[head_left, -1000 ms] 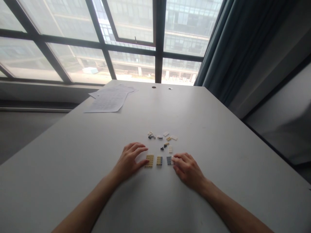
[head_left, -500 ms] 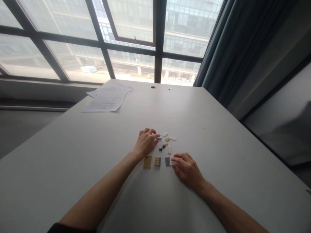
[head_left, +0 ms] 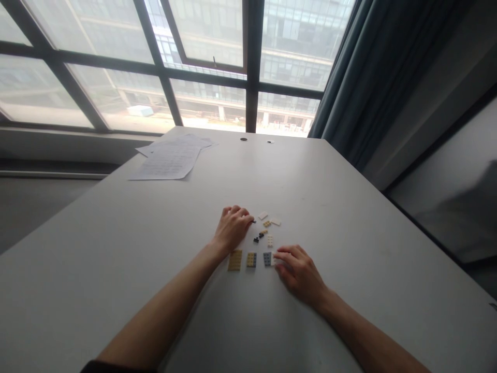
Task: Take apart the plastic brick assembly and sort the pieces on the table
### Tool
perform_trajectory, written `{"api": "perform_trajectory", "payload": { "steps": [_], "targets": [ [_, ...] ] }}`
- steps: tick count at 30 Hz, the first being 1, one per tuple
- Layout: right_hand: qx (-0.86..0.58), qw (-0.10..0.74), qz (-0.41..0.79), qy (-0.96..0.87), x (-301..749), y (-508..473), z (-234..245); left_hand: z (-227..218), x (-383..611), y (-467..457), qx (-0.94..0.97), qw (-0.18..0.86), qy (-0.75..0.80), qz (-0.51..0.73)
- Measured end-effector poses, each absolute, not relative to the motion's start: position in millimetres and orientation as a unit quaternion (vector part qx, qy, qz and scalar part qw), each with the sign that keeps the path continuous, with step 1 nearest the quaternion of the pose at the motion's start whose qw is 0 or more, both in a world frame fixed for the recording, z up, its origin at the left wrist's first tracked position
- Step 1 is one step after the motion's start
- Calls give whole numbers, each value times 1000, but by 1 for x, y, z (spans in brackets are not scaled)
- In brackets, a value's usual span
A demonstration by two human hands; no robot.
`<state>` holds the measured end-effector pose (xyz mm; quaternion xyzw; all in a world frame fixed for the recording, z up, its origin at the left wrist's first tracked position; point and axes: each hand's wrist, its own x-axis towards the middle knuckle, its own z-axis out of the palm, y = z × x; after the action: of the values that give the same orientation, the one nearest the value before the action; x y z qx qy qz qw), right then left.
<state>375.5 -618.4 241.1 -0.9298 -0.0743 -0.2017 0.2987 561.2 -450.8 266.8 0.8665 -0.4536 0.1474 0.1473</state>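
Note:
My left hand is closed, thumb and forefinger pinched on a small dark building-brick piece that shows at the fingertips. My right hand rests on the table, its thumb and fingers closed about a white building brick, mostly covered by them. Against that white brick lies a grey studded plate. To its left are a tan-and-grey block and a tan studded plate. Between the hands lie a white studded brick and small black pieces.
Beyond the hands lie a small tan studded piece and two flat pale pieces, one white and one cream. Printed papers overlap at the far left of the white table. A dark curtain hangs at the right.
My left thumb and forefinger have come together on the small dark piece, which they were only reaching around before. My right hand stays in place.

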Motion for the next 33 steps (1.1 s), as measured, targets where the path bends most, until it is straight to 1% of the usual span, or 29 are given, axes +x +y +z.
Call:
{"api": "perform_trajectory", "payload": {
  "steps": [6,10,13,19,23,26,33],
  "targets": [
    [-923,326,-197,-59,376,-619,243,270,562,-426,864,226,-417,169],
    [-925,327,-186,-49,381,-627,245,266,557,-404,864,248,-411,153],
    [-939,294,-170,-57,392,-636,247,261,552,-390,869,246,-408,133],
    [-964,196,-126,-126,419,-641,251,254,548,-376,880,264,-376,119],
    [-971,160,-122,-126,433,-631,252,252,547,-374,879,285,-366,113],
    [-971,162,-126,-121,443,-625,251,251,549,-377,882,285,-360,111],
    [-968,203,-134,-61,466,-624,251,253,552,-395,893,260,-353,100]
  ]
}}
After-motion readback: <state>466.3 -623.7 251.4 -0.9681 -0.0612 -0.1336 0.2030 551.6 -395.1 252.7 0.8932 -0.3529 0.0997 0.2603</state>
